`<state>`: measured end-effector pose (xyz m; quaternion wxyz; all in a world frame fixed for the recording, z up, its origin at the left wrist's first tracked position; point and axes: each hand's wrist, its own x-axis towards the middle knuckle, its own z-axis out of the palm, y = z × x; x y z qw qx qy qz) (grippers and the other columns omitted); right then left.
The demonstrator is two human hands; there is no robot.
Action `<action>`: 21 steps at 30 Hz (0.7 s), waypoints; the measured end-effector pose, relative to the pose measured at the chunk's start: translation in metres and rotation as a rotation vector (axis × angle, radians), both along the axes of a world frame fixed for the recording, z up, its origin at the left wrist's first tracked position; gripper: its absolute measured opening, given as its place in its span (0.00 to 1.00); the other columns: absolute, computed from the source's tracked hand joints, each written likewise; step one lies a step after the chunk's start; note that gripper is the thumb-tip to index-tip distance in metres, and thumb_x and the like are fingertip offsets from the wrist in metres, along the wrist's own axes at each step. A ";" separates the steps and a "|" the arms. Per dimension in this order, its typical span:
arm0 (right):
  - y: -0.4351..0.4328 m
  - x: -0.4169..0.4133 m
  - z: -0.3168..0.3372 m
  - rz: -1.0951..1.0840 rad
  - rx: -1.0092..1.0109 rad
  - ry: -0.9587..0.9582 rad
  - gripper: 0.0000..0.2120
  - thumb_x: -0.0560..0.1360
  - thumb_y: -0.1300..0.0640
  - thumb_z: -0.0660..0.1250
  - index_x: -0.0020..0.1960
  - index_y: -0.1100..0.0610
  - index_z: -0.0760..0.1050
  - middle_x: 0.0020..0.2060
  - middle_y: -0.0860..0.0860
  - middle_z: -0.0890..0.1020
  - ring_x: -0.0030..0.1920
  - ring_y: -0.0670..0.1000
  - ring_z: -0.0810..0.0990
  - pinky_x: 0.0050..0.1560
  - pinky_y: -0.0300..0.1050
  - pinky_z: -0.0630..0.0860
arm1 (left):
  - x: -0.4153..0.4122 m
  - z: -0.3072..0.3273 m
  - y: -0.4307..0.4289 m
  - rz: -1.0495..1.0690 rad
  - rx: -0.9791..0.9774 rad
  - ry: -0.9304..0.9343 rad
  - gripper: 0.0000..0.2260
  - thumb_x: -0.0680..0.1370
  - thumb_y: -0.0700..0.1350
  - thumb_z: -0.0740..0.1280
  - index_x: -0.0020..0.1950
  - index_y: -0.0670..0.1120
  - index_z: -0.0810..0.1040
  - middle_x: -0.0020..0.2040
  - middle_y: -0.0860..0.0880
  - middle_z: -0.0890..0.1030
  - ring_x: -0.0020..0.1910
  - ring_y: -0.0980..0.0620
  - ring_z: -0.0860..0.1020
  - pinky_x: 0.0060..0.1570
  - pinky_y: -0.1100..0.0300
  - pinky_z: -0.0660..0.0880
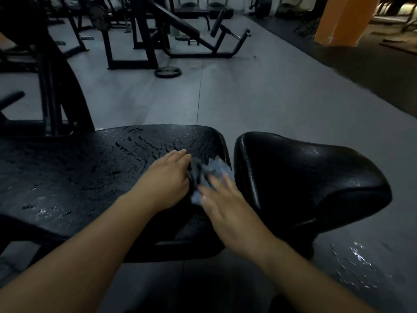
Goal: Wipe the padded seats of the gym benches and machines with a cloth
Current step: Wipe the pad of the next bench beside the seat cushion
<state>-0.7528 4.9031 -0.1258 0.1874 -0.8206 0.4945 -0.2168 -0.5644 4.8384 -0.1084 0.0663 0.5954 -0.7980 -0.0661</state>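
Gripping the cloth (214, 169) at frame centre, left hand (171, 175) bunched it, right hand (223, 199) lay flat on it; bench pad (79, 168) was wet-streaked, seat (304, 177) at right probably unwiped.

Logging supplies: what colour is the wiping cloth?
Light blue-grey; the cloth shows only in the head view, slightly blurred.

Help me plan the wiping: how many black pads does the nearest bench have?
2. The long cracked pad lies left, under the blue cloth; the smoother seat pad sits right, across a narrow gap. Nothing below the bench shows, so more may be hidden.
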 end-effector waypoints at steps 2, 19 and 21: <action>-0.042 0.023 0.006 -0.097 0.053 0.177 0.21 0.85 0.47 0.47 0.77 0.46 0.62 0.81 0.49 0.53 0.80 0.51 0.41 0.79 0.56 0.41 | 0.004 -0.002 -0.005 0.021 -0.007 -0.012 0.27 0.80 0.49 0.51 0.78 0.42 0.62 0.79 0.43 0.61 0.78 0.47 0.58 0.77 0.51 0.55; -0.007 0.017 0.007 0.220 -0.013 0.099 0.21 0.78 0.45 0.47 0.54 0.54 0.74 0.70 0.49 0.73 0.75 0.48 0.63 0.77 0.52 0.55 | 0.027 -0.008 -0.030 0.045 0.018 0.010 0.24 0.83 0.49 0.53 0.79 0.44 0.60 0.80 0.45 0.58 0.79 0.47 0.56 0.77 0.50 0.55; -0.019 0.001 0.008 0.113 0.021 0.020 0.14 0.78 0.46 0.53 0.47 0.53 0.73 0.61 0.49 0.78 0.65 0.51 0.73 0.68 0.52 0.66 | 0.029 -0.009 -0.032 0.040 -0.005 0.009 0.24 0.84 0.48 0.55 0.79 0.44 0.59 0.80 0.45 0.58 0.79 0.47 0.56 0.77 0.50 0.54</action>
